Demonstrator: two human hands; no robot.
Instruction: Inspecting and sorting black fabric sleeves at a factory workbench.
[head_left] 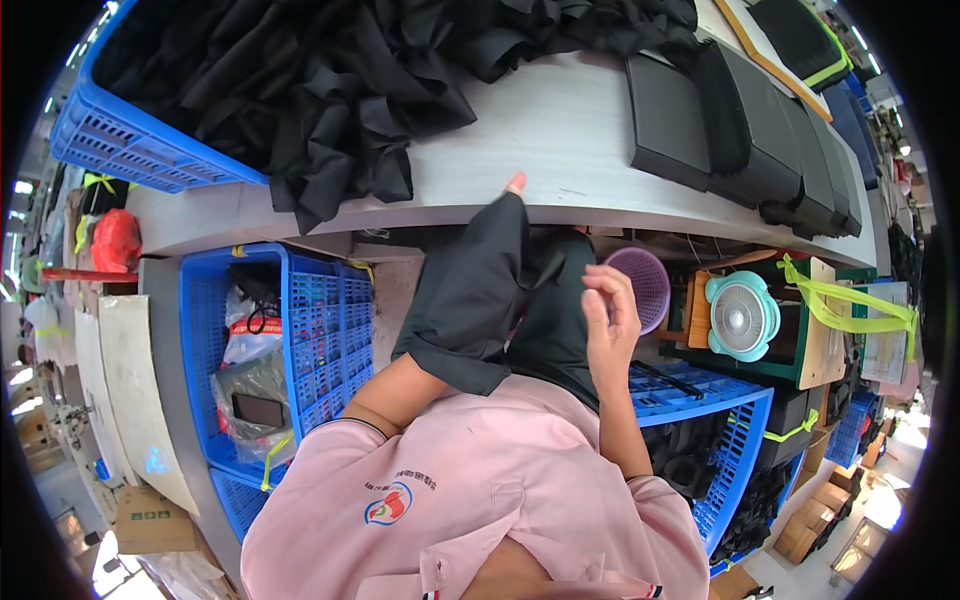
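Note:
A black cloth sleeve or bag (pixel 468 290) is pulled over my left forearm and covers nearly all of my left hand (pixel 516 184). Only a fingertip pokes out of its far end, just at the table's front edge; the other fingers are hidden inside. My right hand (pixel 611 315) is raised over my right thigh, fingers loosely bent and apart from the thumb, holding nothing. Beyond my left hand, a large heap of black cloth pieces (pixel 350 90) spreads over the table and a blue crate. Stacks of flat black pieces (pixel 670 120) lie at the table's far right.
The pale table (pixel 530 130) runs across in front of me. A blue crate (pixel 290 350) with plastic bags and a phone (pixel 258 410) stands at my left. To my right are a purple basket (pixel 640 285), a turquoise fan (pixel 742 315) and another blue crate (pixel 735 450).

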